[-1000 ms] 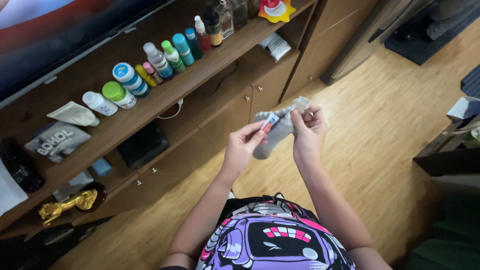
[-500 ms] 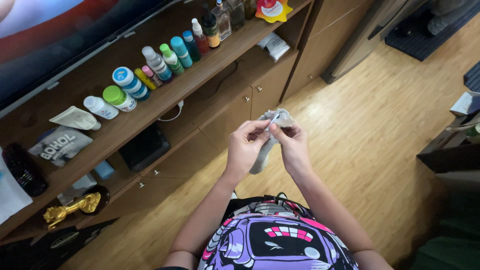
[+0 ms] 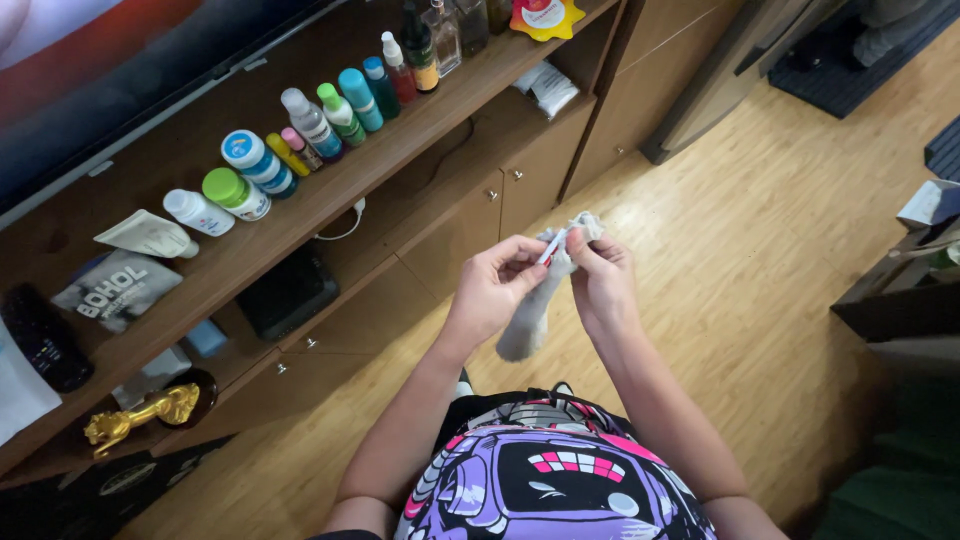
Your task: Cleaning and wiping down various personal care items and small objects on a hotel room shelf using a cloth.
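A grey sock with a small red and white tag at its top hangs between my two hands over the wooden floor. My left hand pinches the sock's upper edge at the tag with thumb and fingers. Close against it, my right hand grips the bunched top of the sock from the other side. The sock's toe end dangles below, near my patterned purple shirt.
A wooden shelf unit stands to the left, carrying a row of several bottles and jars, a dark box, a gold figurine and pouches. A screen sits above it. Furniture edges show at the right.
My hands have drawn closer together at the sock's top, and the sock has shifted from lying sideways between them to hanging straight down.
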